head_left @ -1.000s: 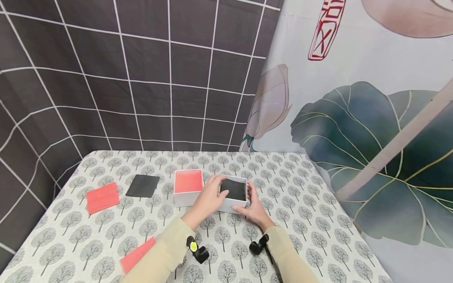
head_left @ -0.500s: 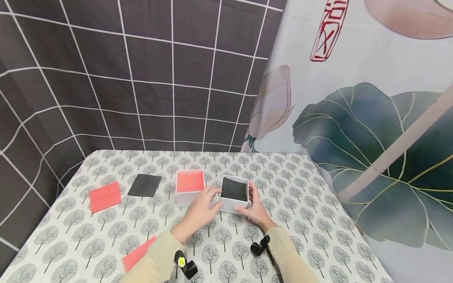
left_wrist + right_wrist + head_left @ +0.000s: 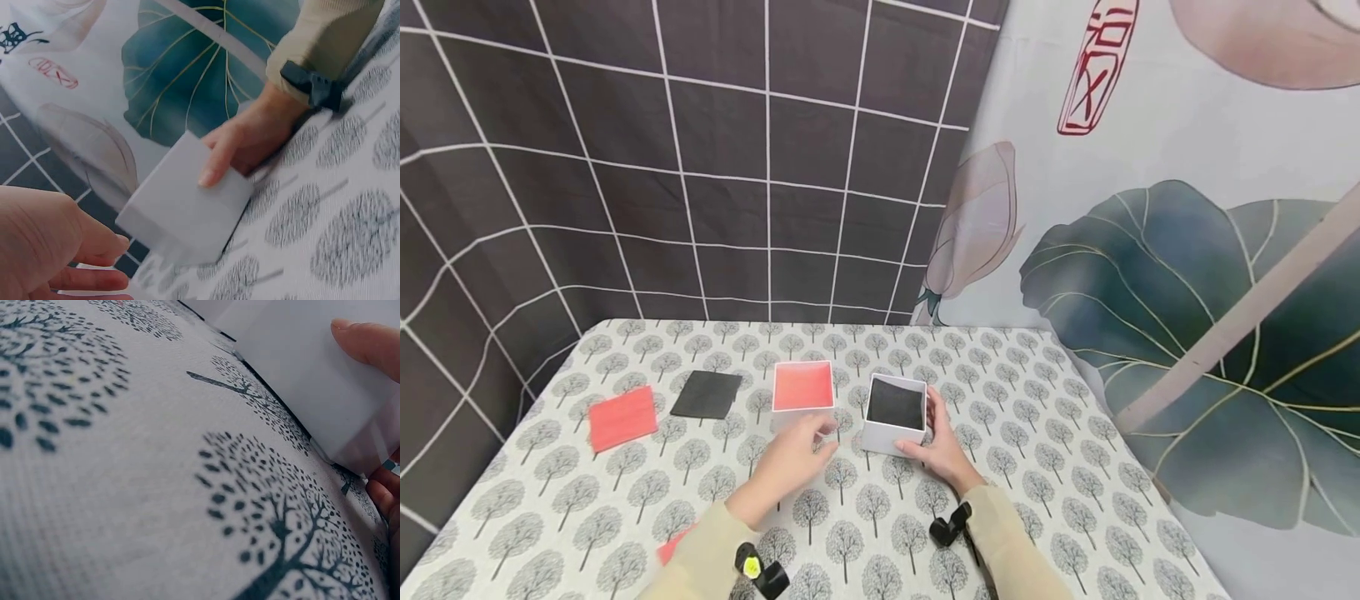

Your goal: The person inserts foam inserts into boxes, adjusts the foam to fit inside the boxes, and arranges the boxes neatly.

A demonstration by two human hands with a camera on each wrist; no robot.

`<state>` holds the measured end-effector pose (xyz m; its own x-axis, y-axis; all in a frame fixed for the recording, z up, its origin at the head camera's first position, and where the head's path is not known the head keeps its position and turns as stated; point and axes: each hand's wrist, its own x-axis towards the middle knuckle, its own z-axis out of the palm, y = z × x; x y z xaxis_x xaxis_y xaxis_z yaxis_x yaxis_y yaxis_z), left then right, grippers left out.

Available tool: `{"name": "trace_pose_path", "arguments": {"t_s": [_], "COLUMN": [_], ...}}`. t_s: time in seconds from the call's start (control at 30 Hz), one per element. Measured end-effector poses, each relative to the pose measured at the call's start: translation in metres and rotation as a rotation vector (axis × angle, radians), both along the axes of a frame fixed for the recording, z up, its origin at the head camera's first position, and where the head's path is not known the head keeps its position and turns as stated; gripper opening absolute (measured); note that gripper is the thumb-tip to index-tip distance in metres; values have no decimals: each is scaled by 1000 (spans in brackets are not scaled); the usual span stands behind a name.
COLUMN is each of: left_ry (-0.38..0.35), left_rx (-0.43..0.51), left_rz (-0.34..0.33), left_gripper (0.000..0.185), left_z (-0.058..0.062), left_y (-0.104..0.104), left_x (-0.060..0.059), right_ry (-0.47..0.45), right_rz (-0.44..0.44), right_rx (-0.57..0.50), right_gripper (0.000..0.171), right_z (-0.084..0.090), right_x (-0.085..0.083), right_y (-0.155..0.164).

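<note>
Two open white boxes stand mid-table. One is lined black (image 3: 895,406) and the other, to its left, is lined red (image 3: 802,386). My right hand (image 3: 934,437) grips the black-lined box, thumb on its near wall and fingers along its right side. The left wrist view shows that box (image 3: 187,206) with the right hand (image 3: 250,134) on it, and the right wrist view shows its white wall (image 3: 300,362) under my thumb (image 3: 369,339). My left hand (image 3: 822,437) hovers in front of the red-lined box with its fingers relaxed, holding nothing.
A red card (image 3: 621,417) and a black card (image 3: 706,394) lie flat at the table's left. Another red card (image 3: 672,550) shows partly by my left sleeve. The tree-print tablecloth (image 3: 1037,467) covers the table. Curtains hang behind and to the right.
My left hand has let go of the black-lined box and drawn back towards me and to the left. The right hand keeps its hold on the box.
</note>
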<state>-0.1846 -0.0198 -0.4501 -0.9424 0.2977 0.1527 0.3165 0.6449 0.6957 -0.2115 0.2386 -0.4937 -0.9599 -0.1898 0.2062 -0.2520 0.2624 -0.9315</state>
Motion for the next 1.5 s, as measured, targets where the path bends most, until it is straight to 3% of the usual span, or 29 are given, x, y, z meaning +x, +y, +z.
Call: {"name": "trace_pose_path", "arguments": {"t_s": [0.13, 0.43, 0.73, 0.83, 0.97, 1.13, 1.5], "left_ry": [-16, -119, -166, -144, -104, -116, -106], "left_rx": [-26, -94, -186, -235, -286, -307, -292], "left_rz": [10, 110, 157, 203, 278, 347, 472], "left_gripper": [28, 37, 26, 31, 46, 78, 113], "left_z": [-4, -1, 4, 3, -3, -13, -33], "left_y": [-12, -46, -80, -90, -100, -108, -115], "left_x": [-2, -7, -22, -28, -37, -47, -67], "right_ry": [-3, -10, -13, -21, -12, -6, -5], "right_rz": [-6, -7, -8, -8, -8, -4, -13], "right_rx": [1, -9, -17, -18, -13, -6, 15], "right_gripper": [103, 104, 103, 103, 103, 103, 103], "right_z": [-1, -1, -3, -4, -3, -2, -1], "right_x": [2, 1, 1, 1, 0, -2, 0], "right_y": [0, 0, -1, -1, -2, -3, -2]}}
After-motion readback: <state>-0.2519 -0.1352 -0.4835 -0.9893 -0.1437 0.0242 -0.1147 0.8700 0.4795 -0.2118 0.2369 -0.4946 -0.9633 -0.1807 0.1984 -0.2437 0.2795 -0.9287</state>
